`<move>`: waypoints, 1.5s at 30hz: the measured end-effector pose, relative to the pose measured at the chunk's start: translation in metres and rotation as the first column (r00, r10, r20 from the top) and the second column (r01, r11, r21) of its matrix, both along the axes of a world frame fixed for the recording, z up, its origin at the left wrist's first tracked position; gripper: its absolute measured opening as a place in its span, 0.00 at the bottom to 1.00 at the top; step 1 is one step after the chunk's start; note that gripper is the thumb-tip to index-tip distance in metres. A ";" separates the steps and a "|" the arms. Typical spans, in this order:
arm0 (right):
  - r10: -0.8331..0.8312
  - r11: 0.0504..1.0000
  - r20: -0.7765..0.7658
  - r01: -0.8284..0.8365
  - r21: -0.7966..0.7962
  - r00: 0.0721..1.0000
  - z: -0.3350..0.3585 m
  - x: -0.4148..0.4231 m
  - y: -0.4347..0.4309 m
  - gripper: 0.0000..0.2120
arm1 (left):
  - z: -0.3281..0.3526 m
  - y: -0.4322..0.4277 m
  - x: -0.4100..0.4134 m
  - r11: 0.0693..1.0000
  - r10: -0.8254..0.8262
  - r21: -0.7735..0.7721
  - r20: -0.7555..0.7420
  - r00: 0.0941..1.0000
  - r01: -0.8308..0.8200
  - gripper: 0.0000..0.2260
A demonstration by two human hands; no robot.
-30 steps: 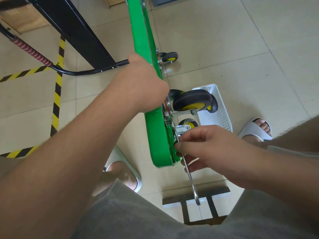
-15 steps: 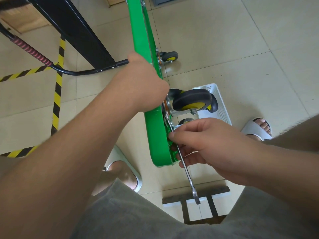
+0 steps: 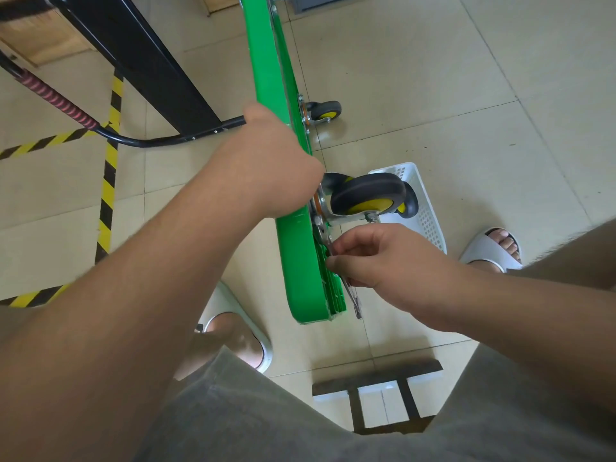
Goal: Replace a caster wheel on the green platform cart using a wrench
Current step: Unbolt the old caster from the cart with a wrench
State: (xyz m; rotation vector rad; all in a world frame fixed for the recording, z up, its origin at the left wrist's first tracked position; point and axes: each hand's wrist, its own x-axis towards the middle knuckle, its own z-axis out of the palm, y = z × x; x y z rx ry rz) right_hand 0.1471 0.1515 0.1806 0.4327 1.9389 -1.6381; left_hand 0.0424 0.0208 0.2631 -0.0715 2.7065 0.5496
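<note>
Bracing the green plastic platform cart (image 3: 301, 261), tipped on edge on the floor, with your left hand (image 3: 266, 161) curled over its rim so it can't rock, your right hand (image 3: 383, 265) pinches the slim steel wrench (image 3: 354, 300) in its fingers (image 3: 346, 260), just below the grey-and-yellow caster wheel (image 3: 366, 195).

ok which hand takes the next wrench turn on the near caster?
Right. The right hand pinches the wrench just below the caster wheel mount, while the left hand grips the green platform cart by its edge, likely steadying it.
</note>
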 end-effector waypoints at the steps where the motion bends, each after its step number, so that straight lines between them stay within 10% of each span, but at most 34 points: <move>1: 0.007 1.000 -0.006 -0.007 0.003 1.000 -0.001 0.000 0.000 0.04 | 0.000 0.000 0.000 1.000 -0.003 -0.003 0.000 1.000 0.003 0.18; 45: -0.008 0.993 0.081 0.018 -0.120 0.997 0.005 -0.001 0.002 0.05 | 0.000 0.000 0.001 1.000 0.015 0.001 0.021 1.000 -0.015 0.18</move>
